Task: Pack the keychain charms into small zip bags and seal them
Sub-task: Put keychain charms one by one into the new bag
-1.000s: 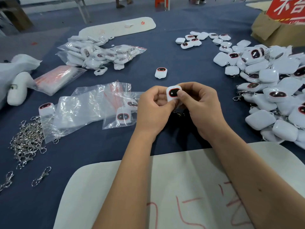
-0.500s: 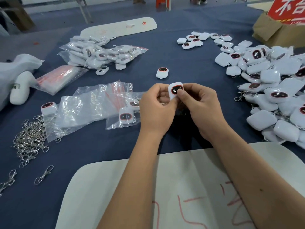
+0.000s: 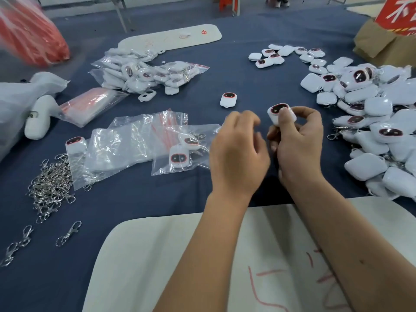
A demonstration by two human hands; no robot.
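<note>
At about nine o'clock a heap of silver metal lobster-clasp keychain clips (image 3: 50,183) lies on the dark blue cloth-covered table (image 3: 139,203), and just right of it sit the loose clear plastic zip bags with red seal strips (image 3: 135,140), one of them already holding a white rounded charm with a dark red-rimmed face (image 3: 179,157). Farther back, near eleven o'clock, is the pile of filled bags (image 3: 144,70).

A second ago both hands pinched one charm together at the centre. Now the left hand (image 3: 238,152) has let go and drifted toward nine o'clock, in the direction of the loose bags; its fingers are loosely curled and hold nothing, though motion blur hides the fingertips. This reads as a reach for an empty bag, so the check of the charm looks finished and bagging is the step in hand.

The right hand (image 3: 297,145) alone keeps the white plastic keychain charm with its black, red-edged face (image 3: 281,112), pinched between thumb and curled fingers and lifted face-up just past centre, toward one o'clock. Whether a clip hangs beneath it I cannot tell.

At three o'clock the big mound of unpacked white charms (image 3: 371,122) suggests most of the job remains.
</note>
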